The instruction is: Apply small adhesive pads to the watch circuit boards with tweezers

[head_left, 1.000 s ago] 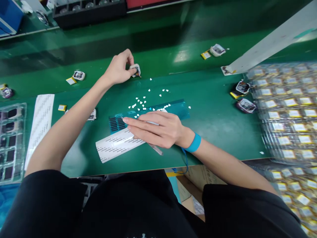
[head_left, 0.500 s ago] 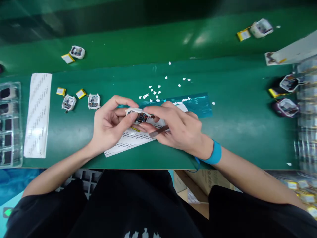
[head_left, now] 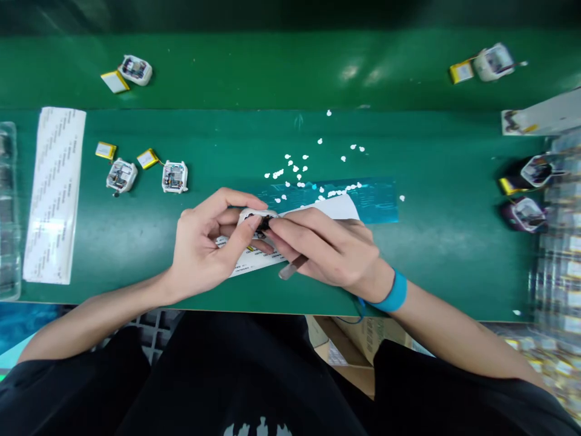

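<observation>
My left hand (head_left: 204, 242) is closed around a small white watch case (head_left: 247, 214) with dark electronics showing inside, its thumb on the near side. A yellow edge, perhaps of a battery, shows under the case. My right hand (head_left: 331, 248) is pinched, fingertips pressed against the right side of the case. From under its palm sticks out the end of a flat brownish strip-shaped tool (head_left: 293, 267); its other end is hidden by the fingers. Below both hands lies a white printed sheet (head_left: 340, 209), partly over a blue film strip (head_left: 381, 200).
Small white stickers (head_left: 296, 168) lie scattered beyond my hands. Open white watch cases (head_left: 175, 177) with yellow-edged batteries (head_left: 147, 158) lie left and farther back. Another printed sheet (head_left: 54, 200) and a clear tray (head_left: 9, 242) are at far left. A purple case (head_left: 524, 214) sits right, near stacked clear trays (head_left: 558, 260).
The watch case has tilted, so less of its inside shows. My right fingers have closed in on its right side, and the strip-shaped tool has turned. The view has shifted slightly.
</observation>
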### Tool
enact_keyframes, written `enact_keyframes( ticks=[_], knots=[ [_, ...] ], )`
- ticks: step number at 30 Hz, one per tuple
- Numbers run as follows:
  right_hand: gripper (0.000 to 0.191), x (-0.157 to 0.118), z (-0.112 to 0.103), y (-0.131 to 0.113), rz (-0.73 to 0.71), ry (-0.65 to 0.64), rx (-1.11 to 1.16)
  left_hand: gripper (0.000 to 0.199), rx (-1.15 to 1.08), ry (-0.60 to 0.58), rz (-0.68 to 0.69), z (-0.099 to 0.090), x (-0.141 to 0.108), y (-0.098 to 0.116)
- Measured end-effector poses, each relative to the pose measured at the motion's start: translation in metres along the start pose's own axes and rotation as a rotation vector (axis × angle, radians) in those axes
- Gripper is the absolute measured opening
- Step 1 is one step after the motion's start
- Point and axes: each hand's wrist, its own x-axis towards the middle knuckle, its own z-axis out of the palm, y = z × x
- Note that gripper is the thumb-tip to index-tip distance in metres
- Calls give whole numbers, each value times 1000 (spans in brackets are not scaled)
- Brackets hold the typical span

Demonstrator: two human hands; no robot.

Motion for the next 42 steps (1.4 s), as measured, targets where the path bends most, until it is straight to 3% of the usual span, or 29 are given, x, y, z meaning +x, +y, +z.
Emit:
enact_keyframes(
  ticks=[5,10,14,18,24,26,30,35,42],
  knots=[
    [27,-1,1,5,76,-48,135,8,6,40,-13,-1,4,0],
    [20,1,1,11,192,-16,311,10,-7,32,-9,-2,10,2],
    [20,1,1,10,184,0,268,7,19,-89,-13,-3,9,1],
    [24,0,-1,10,72,42,86,9,-50,-162,-63,-5,10,2],
    [28,-1,-12,14,-82,-112,-15,6,-119,-202,-109,-6,11,6],
    [28,-2,-11,16,-50,-107,-60,4,-91,-202,-124,-6,10,6],
    [23,1,-6,20,147,26,-214,9,-70,-179,-126,-6,10,5],
    [19,5,-7,18,99,-25,-74,11,-71,-153,-141,-6,11,3],
    [15,2,-5,14,67,8,41,9,-48,-195,-134,-5,11,3]
  ],
)
